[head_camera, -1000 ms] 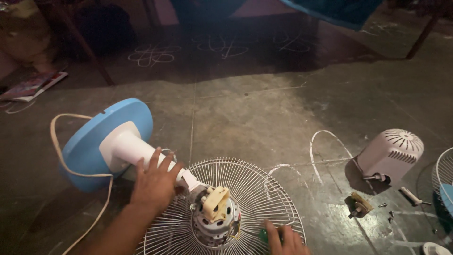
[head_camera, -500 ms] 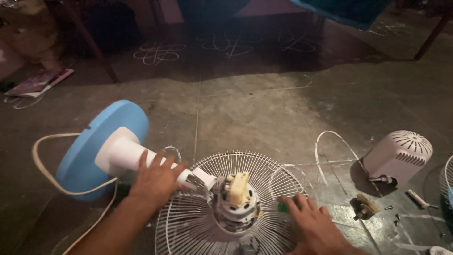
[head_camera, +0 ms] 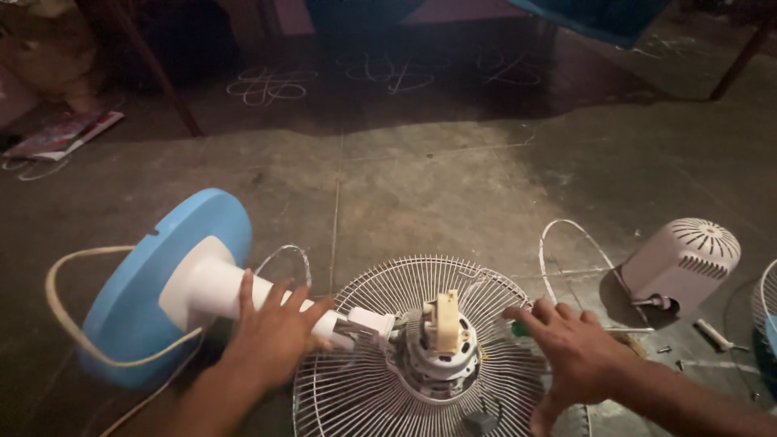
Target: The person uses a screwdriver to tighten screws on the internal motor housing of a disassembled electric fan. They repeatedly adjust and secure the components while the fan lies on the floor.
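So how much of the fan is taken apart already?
The white back cover is off and lies on the floor with a few loose screws nearby, so the motor is bare. The left hand rests on the white pole; the right hand holds something green at the wire guard. Guard, motor and blue base are still joined.

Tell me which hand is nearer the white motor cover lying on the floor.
Right. The right hand rests on the fan grille's right side, toward the motor cover; the left hand lies on the white stand pole, far side.
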